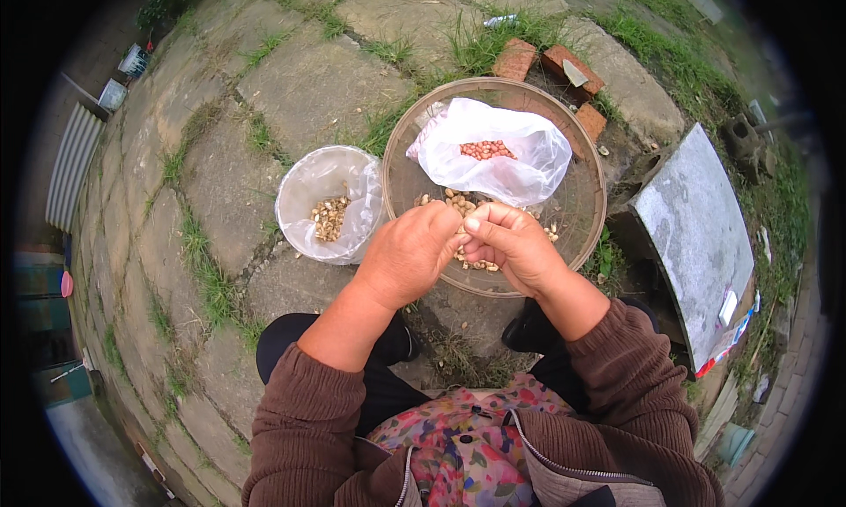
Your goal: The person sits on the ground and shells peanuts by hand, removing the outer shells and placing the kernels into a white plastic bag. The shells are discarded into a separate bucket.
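Note:
My left hand (416,252) and my right hand (509,242) meet fingertip to fingertip above the near part of a round sieve tray (598,219). A small pale thing, apparently a peanut, is pinched between them, mostly hidden by the fingers. Unshelled peanuts (459,201) and shell pieces (479,265) lie in the tray under and around my hands. A white plastic bag (449,151) sits open in the tray's far part, with red-skinned peanut kernels (488,150) inside. At the tray's left stands a bucket lined with clear plastic (291,196), holding broken peanut shells (330,218).
Red bricks (515,59) lie beyond the tray. On the right, a grey slab (697,242) leans at a tilt near a hollow block (741,135). Stone paving (317,103) with grass in its joints surrounds the tray. My knees flank the tray's near side.

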`<state>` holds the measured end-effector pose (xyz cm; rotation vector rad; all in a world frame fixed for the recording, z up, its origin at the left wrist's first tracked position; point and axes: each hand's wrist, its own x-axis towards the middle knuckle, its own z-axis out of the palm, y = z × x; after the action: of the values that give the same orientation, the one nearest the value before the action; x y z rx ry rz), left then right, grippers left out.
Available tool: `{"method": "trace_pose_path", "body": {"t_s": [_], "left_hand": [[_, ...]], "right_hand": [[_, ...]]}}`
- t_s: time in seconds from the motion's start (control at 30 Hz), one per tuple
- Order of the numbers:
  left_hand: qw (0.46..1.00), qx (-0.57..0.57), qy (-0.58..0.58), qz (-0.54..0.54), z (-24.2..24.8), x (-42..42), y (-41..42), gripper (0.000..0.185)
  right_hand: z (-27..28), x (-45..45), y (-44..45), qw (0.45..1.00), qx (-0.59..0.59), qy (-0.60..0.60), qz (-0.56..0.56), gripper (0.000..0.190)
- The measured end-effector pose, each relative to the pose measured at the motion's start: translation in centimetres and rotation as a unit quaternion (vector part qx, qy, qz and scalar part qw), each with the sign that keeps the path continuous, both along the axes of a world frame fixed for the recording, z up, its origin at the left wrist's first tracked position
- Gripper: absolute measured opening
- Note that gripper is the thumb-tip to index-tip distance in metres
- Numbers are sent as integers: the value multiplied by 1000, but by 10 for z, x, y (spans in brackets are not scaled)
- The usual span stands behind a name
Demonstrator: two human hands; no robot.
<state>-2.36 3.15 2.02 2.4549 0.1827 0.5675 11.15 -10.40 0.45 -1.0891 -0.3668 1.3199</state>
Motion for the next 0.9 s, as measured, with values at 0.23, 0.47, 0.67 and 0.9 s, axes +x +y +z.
{"method": "trace_pose_path", "body": {"t_s": [0.23, 0.47, 0.67, 0.9], "left_hand": [[1000, 23, -3, 0, -1, 0, 2, 21], [1000, 19, -3, 4, -1, 0, 1, 19], [994, -99, -38, -6, -2, 0, 2, 14], [982, -77, 118, 127, 4, -6, 23, 19]], "right_hand": [[10, 4, 0, 998, -43, -49, 8, 17], [5, 3, 1, 990, -15, -143, 12, 16], [11, 1, 0, 1000, -8, -8, 3, 16], [5, 14, 9, 993, -55, 88, -61, 14]]}}
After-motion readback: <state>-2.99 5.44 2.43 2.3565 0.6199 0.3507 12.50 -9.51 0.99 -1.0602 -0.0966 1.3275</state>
